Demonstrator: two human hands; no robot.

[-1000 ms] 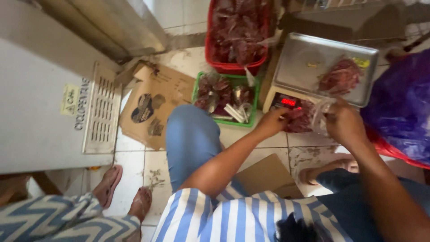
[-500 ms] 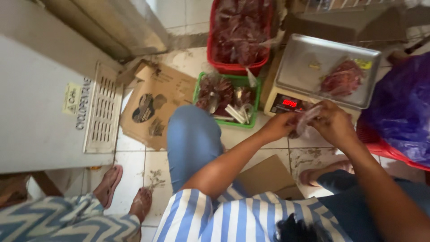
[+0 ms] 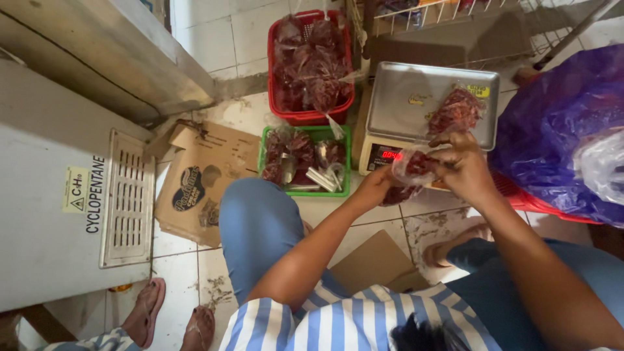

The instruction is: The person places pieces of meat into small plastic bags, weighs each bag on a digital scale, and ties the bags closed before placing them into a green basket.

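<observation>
While both hands (image 3: 455, 170) pinch a clear packet (image 3: 411, 166) of dark red pieces, another lies on the scale tray (image 3: 403, 97).

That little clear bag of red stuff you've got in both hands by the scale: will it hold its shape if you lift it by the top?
Probably not. The clear bag looks thin and crumpled, so it should sag. Its dark red contents bunch low, likely bottom-heavy. Both the left hand and the right hand grip it, hinting it is floppy, maybe slick.
</observation>
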